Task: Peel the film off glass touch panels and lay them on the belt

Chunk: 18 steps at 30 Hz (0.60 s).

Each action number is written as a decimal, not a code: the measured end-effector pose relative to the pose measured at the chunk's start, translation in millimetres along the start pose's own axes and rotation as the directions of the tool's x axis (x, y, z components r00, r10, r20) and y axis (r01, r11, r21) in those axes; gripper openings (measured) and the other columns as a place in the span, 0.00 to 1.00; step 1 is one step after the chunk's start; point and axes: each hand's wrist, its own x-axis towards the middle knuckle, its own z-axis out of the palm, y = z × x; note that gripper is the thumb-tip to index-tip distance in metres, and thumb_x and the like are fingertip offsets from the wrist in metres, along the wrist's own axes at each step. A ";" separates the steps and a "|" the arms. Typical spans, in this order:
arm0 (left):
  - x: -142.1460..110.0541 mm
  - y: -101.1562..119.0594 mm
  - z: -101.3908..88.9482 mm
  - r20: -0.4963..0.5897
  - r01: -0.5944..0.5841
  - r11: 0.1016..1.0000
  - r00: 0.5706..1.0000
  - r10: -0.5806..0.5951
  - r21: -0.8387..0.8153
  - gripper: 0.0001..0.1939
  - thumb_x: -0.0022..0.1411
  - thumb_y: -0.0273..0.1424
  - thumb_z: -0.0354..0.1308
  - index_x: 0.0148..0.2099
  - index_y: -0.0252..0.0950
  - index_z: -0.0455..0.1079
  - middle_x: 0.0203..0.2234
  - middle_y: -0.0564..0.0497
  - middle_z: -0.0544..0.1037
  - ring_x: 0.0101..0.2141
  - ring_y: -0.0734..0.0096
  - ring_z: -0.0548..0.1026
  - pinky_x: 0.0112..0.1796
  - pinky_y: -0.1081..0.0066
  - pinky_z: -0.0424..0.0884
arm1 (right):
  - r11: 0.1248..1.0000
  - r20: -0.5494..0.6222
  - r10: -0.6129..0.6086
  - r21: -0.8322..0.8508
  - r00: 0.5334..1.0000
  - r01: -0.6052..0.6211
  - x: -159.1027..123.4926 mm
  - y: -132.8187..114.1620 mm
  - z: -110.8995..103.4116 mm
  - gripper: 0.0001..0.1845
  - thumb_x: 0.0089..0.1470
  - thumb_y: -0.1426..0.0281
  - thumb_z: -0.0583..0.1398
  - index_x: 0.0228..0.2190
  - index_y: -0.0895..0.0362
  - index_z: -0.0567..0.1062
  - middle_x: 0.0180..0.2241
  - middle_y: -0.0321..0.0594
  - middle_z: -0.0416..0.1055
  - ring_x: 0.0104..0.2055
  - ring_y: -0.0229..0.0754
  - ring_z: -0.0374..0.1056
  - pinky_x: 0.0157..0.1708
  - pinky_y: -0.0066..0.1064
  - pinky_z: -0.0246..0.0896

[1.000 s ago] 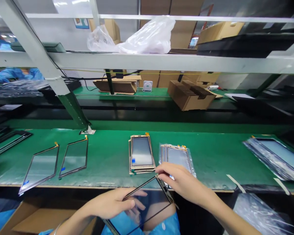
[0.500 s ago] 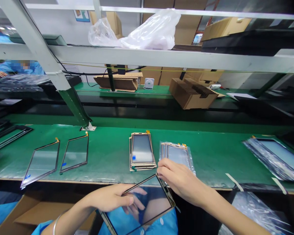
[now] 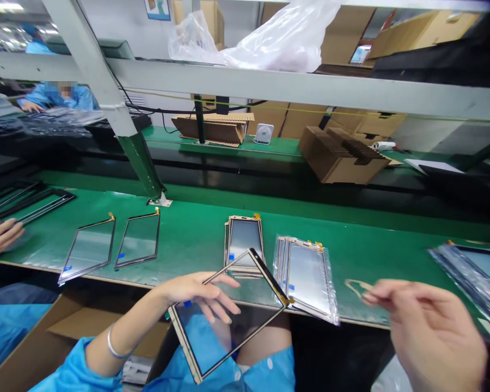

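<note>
Head view: the left hand holds a glass panel up in the air, by the front edge of the bench. This grip is on the panel's upper long side, with the fingers spread across the glass. The glass is clear, so I cannot tell just which fingers are in front of it and which are behind. The panel is tilted, and its long way runs from low on the left to high on the right. The short end with the dark band and the orange tab is on the right — the side where the right hand is. That hand is well apart from the panel, with its thumb and fingers pinched on a thin, pale strip. The strip looks bent back on itself. So the left hand is the near one, touching the panel, and the right hand is the far one. A wrapped stack lies on the bench between the panel and the right hand. Past the panel lies a second stack — the panel's top corner covers a bit of it.
</note>
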 end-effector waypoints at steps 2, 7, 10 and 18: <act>2.8 2.6 11.4 0.003 0.027 0.991 1.000 -0.028 0.131 0.25 0.62 0.40 0.55 0.58 0.37 0.60 0.47 0.38 0.76 0.43 0.58 0.78 0.37 0.67 0.73 | 0.976 0.230 -0.113 -0.157 0.967 0.151 3.2 2.1 20.1 0.07 0.53 0.66 0.61 0.35 0.52 0.70 0.30 0.38 0.71 0.29 0.41 0.69 0.30 0.33 0.67; 5.5 10.4 36.7 -0.031 0.044 0.901 0.999 -0.034 0.432 0.27 0.64 0.43 0.50 0.60 0.35 0.61 0.48 0.38 0.75 0.45 0.58 0.76 0.38 0.66 0.73 | 0.861 0.822 -0.159 -0.155 0.547 0.484 8.5 -6.4 61.5 0.06 0.60 0.72 0.54 0.40 0.54 0.69 0.34 0.40 0.68 0.36 0.41 0.66 0.34 0.32 0.64; 3.0 14.1 41.7 -0.053 0.027 0.855 0.999 0.001 0.518 0.24 0.65 0.42 0.49 0.59 0.38 0.63 0.47 0.43 0.76 0.43 0.60 0.76 0.37 0.68 0.73 | 0.822 0.897 -0.112 -0.158 0.428 0.547 11.8 -13.1 67.6 0.06 0.62 0.74 0.51 0.33 0.55 0.66 0.34 0.40 0.66 0.36 0.42 0.63 0.33 0.32 0.62; 12.4 8.0 31.2 -0.031 0.009 0.938 1.000 0.002 0.346 0.24 0.64 0.39 0.52 0.60 0.37 0.61 0.48 0.40 0.76 0.42 0.62 0.77 0.37 0.70 0.73 | 0.695 0.894 -0.227 -0.129 0.387 0.707 -0.3 -18.4 53.3 0.13 0.64 0.75 0.46 0.30 0.57 0.66 0.30 0.41 0.64 0.32 0.42 0.60 0.29 0.32 0.59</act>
